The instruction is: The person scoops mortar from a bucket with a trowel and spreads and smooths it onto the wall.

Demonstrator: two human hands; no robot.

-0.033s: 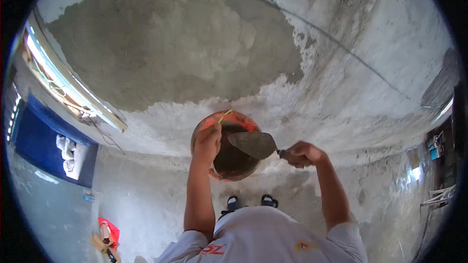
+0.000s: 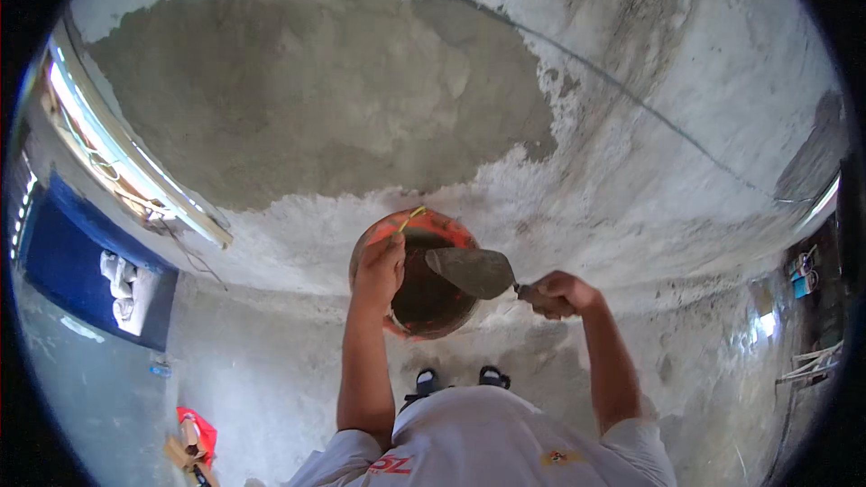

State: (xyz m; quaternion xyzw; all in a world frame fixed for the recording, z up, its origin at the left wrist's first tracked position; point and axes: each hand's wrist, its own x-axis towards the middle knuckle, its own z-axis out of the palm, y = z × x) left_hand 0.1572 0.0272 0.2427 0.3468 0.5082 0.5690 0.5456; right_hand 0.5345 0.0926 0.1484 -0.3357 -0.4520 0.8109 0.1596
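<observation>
My left hand is closed on the left rim of an orange-red bucket, its inner wall smeared with grey. Inside, the bucket looks dark, and how much mortar lies in it is hard to make out. By its handle, my right hand grips a trowel. The trowel's broad blade, coated with grey mortar, points left and lies over the bucket's opening and right rim. A yellow strip sticks up at the rim beyond my left hand.
Ahead rises a pale wall with a large patch of darker grey plaster and a cable across it. A window and a blue doorway are at left. Red material lies on the floor at lower left.
The view has shifted very slightly. The trowel's blade sits a touch farther right over the bucket; both hands keep their grips.
</observation>
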